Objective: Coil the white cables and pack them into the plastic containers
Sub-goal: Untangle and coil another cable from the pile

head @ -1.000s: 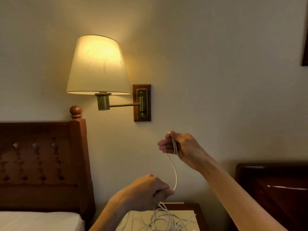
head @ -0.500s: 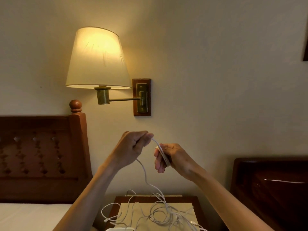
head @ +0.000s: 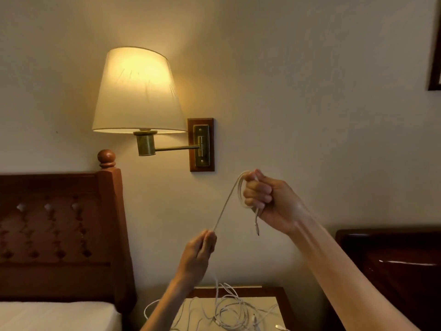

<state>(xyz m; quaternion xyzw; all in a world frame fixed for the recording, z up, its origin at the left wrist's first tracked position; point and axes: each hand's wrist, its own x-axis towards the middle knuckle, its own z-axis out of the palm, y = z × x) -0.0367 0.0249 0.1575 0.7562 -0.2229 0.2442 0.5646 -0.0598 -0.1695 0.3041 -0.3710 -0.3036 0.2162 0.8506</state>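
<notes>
Right hand fisted around loops of white cable, plug end dangling. Left hand pinches the strand lower down. Tangled cables on counter.

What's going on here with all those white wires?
A person is winding up a white cable in front of a wall lamp. The right hand grips a few loops of it, with the plug end dangling below the fist. The left hand pinches the cable lower down, holding a stretch taut between the two hands. The rest trails down to a loose tangle of cables on the nightstand. No containers are in view.
</notes>
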